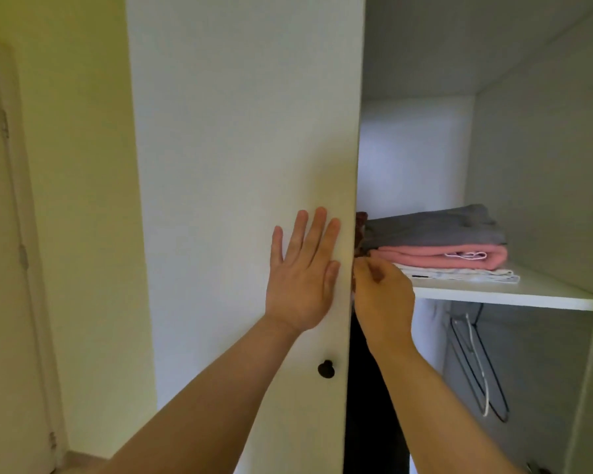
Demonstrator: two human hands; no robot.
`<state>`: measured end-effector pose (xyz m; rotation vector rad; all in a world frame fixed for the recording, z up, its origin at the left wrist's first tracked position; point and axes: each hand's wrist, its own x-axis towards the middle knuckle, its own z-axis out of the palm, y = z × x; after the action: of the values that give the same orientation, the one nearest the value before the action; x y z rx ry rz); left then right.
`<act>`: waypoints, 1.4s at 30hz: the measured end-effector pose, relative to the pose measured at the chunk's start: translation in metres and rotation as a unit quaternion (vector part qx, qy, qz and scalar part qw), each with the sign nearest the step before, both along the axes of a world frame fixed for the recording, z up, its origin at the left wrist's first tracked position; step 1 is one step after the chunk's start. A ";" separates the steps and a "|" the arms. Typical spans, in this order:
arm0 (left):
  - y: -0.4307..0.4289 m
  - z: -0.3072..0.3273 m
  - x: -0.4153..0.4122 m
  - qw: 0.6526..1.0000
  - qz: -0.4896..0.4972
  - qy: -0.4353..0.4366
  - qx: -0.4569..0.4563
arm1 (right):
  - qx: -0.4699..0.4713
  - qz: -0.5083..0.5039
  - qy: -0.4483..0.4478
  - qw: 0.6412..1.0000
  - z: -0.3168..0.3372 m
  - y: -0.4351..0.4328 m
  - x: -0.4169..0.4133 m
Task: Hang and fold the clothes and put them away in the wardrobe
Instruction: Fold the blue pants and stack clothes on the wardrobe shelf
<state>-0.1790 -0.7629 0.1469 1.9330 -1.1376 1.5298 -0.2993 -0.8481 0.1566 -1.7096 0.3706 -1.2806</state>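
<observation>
My left hand lies flat with straight fingers against the white wardrobe door, near its right edge. My right hand reaches past that edge at shelf height, its fingers curled on a dark reddish-brown patterned garment that the door mostly hides. On the white shelf sits a stack of folded clothes: a grey piece on top, a pink one under it, a white one at the bottom.
A black round knob sits low on the door. Empty wire hangers hang below the shelf, and a dark garment hangs beside the door edge. A cream room door stands at the far left.
</observation>
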 end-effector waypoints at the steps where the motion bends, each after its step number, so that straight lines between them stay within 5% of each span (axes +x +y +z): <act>1: -0.004 0.000 0.003 1.000 0.000 -0.001 -0.002 | 0.003 -0.016 -0.013 1.000 -0.003 -0.001 0.001; 17: -0.040 -0.001 0.031 1.000 0.011 0.003 -0.016 | -0.002 -0.130 0.006 0.992 -0.013 -0.017 -0.050; 22: -0.058 0.000 -0.029 0.993 -0.107 0.027 -0.038 | -0.064 -0.219 -0.025 0.973 0.011 -0.022 -0.127; 25: -0.088 -0.003 -0.112 0.968 -0.244 -0.056 0.016 | -0.159 -0.357 -0.032 0.920 0.025 -0.021 -0.180; 29: -0.118 -0.011 -0.218 0.912 -0.392 -0.107 0.055 | -0.236 -0.594 -0.015 0.769 0.039 -0.015 -0.259; 31: -0.126 -0.015 -0.257 0.884 -0.446 -0.124 0.068 | -0.223 -0.677 0.004 0.702 0.043 -0.012 -0.301; 34: -0.131 -0.017 -0.301 0.846 -0.508 -0.145 0.070 | -0.138 -0.745 0.022 0.652 0.047 -0.011 -0.361; 39: -0.136 -0.016 -0.344 0.817 -0.552 -0.161 0.053 | -0.007 -0.711 0.056 0.701 0.044 -0.023 -0.421; 42: -0.139 -0.015 -0.357 0.812 -0.560 -0.155 0.057 | 0.035 -0.595 0.075 0.799 0.044 -0.033 -0.426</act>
<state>-0.5364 -0.9021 0.1322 0.6705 -2.0115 1.0563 -0.7250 -0.8815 0.2002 -1.4687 1.7658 -1.9132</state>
